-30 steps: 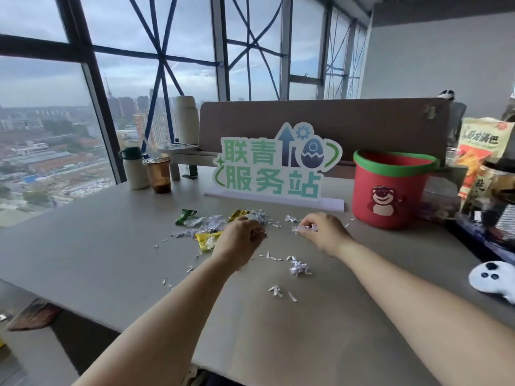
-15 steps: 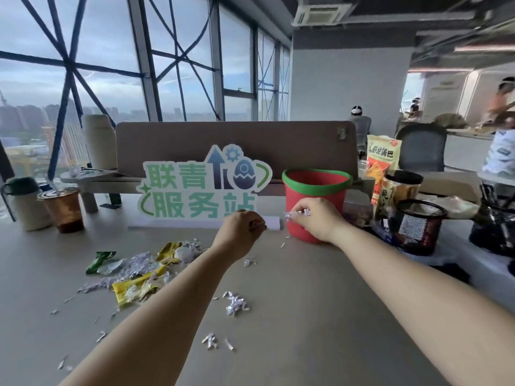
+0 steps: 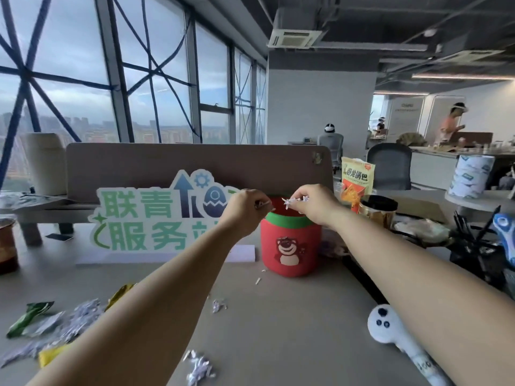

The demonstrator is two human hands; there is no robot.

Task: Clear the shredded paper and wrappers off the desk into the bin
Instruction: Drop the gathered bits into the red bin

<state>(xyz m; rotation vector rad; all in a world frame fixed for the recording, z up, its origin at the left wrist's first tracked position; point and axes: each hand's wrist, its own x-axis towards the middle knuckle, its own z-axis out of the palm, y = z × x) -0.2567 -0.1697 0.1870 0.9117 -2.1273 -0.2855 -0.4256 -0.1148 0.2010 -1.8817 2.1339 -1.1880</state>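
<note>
A red bin (image 3: 289, 246) with a green rim and a bear picture stands on the grey desk (image 3: 292, 330). Above its left rim my left hand (image 3: 246, 210) is curled, pinching small paper bits. My right hand (image 3: 312, 203) hovers over the bin's mouth, pinching a tuft of white shredded paper (image 3: 291, 201). More shredded paper (image 3: 199, 367) lies in clumps on the desk near me. A heap of shreds with green and yellow wrappers (image 3: 47, 327) lies at the lower left, partly hidden by my left forearm.
A green and white sign (image 3: 145, 215) stands behind the bin before a brown divider. A brown cup (image 3: 7, 243) is far left. Snack bag (image 3: 356, 179), gold jar, black mesh holder (image 3: 473, 246) and a white controller (image 3: 390, 330) crowd the right side.
Both hands rose from the desk with pinched paper and travelled right to the bin; they now hover over its mouth. My view swung right and upward.
</note>
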